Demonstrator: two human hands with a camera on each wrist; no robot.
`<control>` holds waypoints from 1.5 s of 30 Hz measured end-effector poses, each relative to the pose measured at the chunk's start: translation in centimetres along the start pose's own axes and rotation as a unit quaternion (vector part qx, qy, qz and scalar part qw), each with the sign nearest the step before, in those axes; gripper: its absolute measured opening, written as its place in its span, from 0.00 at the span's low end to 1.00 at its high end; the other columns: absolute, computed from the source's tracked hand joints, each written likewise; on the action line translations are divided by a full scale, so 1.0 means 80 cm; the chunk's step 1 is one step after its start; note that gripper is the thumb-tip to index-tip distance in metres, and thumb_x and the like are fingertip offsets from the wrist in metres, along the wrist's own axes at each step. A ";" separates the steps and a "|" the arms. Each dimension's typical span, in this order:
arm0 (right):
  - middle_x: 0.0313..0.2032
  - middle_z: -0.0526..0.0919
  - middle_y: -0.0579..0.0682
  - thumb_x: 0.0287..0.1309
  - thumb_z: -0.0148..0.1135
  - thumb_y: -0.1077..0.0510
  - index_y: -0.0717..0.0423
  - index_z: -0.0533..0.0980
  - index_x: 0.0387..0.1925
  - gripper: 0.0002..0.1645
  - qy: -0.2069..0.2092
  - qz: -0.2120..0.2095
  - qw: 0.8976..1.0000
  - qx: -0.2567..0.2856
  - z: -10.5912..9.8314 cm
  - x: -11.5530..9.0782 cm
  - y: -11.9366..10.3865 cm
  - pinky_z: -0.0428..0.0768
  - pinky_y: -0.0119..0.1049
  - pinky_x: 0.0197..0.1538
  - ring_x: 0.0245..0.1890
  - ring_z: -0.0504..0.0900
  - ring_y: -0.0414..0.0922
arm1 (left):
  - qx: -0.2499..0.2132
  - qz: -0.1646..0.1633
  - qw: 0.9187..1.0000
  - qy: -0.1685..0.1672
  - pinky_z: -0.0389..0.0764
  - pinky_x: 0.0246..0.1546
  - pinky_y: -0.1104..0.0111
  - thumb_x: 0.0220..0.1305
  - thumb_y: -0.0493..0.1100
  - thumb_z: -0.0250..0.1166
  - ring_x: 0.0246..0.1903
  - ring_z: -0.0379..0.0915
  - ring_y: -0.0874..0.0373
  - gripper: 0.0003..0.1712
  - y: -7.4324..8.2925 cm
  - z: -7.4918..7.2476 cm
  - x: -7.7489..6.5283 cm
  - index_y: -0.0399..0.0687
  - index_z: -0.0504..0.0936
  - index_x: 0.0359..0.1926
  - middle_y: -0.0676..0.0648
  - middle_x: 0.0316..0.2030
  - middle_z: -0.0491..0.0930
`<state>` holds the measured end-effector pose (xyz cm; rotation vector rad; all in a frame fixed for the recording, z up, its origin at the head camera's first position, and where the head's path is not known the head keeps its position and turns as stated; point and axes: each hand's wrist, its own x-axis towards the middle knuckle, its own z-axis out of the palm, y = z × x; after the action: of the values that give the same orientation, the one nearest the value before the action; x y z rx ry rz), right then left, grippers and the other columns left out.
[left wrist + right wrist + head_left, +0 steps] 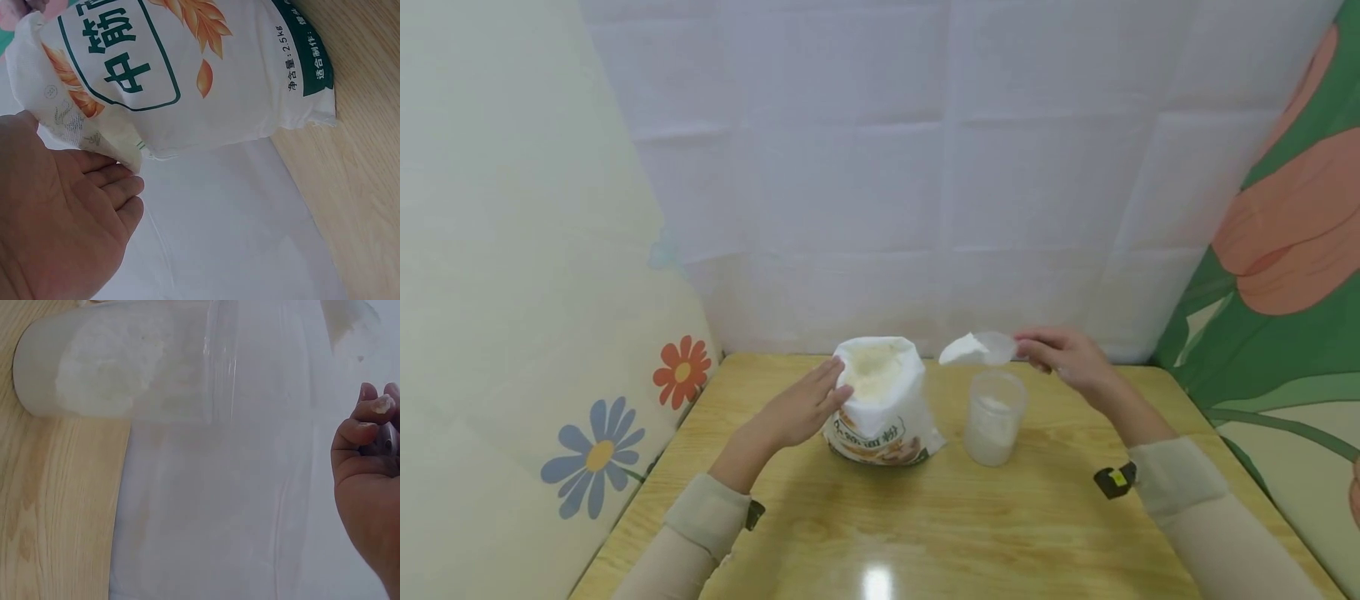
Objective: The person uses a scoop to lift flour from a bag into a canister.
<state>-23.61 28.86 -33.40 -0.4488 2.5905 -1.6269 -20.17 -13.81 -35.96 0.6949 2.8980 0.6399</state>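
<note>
My left hand point(808, 404) rests against the upper left side of a white flour bag point(880, 429), fingers nearly straight along its rim and thumb apart from them. The bag stands upright with its mouth wide, and pale flour shows inside. In the left wrist view, a corner of the bag point(212, 119) hides some of the fingertips. My right hand point(1067, 358) pinches the handle of a clear scoop point(1000, 348), heaped with white flour point(964, 348). The scoop hangs level over a clear canister point(995, 425) partly filled with flour. Flour dusts a right fingertip point(382, 405).
Bag and canister stand side by side on a wooden table point(865, 525), a small gap between them. A white cloth point(865, 183) hangs behind the table. Flower-patterned panels flank it, with a blue flower point(598, 457) on the left one.
</note>
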 end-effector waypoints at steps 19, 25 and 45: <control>0.29 0.77 0.42 0.76 0.54 0.52 0.73 0.74 0.61 0.27 0.012 -0.012 1.000 -0.009 -0.024 -0.022 0.024 0.76 0.32 0.35 0.30 0.73 0.39 | -0.001 -0.001 1.000 -0.001 0.45 0.78 0.51 0.80 0.64 0.36 0.79 0.37 0.46 0.43 0.001 -0.001 0.001 0.38 0.47 0.80 0.41 0.80 0.43; 0.30 0.77 0.42 0.76 0.54 0.53 0.72 0.75 0.60 0.26 0.011 -0.013 1.000 -0.010 -0.031 -0.030 0.030 0.77 0.32 0.35 0.30 0.73 0.40 | -0.001 -0.003 1.000 -0.002 0.46 0.78 0.50 0.80 0.65 0.36 0.79 0.37 0.45 0.43 0.002 -0.003 0.001 0.38 0.48 0.80 0.42 0.80 0.43; 0.29 0.78 0.39 0.77 0.52 0.55 0.75 0.75 0.57 0.24 0.027 -0.028 0.998 -0.044 -0.049 -0.046 0.046 0.76 0.32 0.30 0.28 0.73 0.40 | 0.003 -0.002 1.000 -0.002 0.46 0.78 0.51 0.80 0.64 0.36 0.79 0.38 0.45 0.43 -0.002 -0.002 0.002 0.38 0.48 0.80 0.42 0.80 0.44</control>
<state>-21.66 34.81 -35.34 -0.4925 2.7222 -1.5656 -20.41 -13.89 -35.89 0.6891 2.8994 0.6279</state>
